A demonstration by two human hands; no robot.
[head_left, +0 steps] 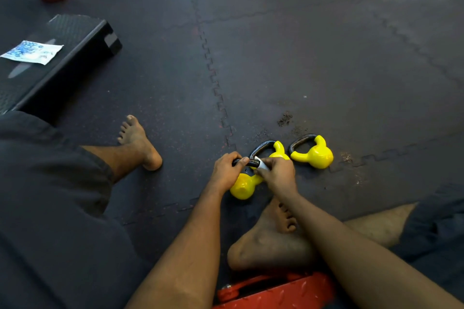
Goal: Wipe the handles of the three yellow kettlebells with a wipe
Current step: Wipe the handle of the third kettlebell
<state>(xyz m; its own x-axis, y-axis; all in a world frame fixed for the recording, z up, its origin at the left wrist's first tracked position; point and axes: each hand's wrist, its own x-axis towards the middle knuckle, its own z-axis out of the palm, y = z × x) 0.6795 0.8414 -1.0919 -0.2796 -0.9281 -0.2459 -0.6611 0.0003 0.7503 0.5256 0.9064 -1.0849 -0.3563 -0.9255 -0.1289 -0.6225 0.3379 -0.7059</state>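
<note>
Mat (326, 57): kettlebell (243, 188) handle (251, 163) points away; left hand (227, 170), right hand (277, 174) grip.

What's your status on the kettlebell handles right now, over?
Left hand grips nearest kettlebell by its handle; right hand presses wipe on it. Middle kettlebell and right kettlebell lie alongside on mat. Nothing in the way.

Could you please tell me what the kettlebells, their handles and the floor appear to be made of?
The kettlebells look like metal with a glossy yellow coating, vinyl or paint: bright highlights show on the rounded bodies. Their handles seem to be dark polished metal, shiny along the loop. The floor looks like matte dark rubber or foam tiles, joined by jigsaw seams.
</note>
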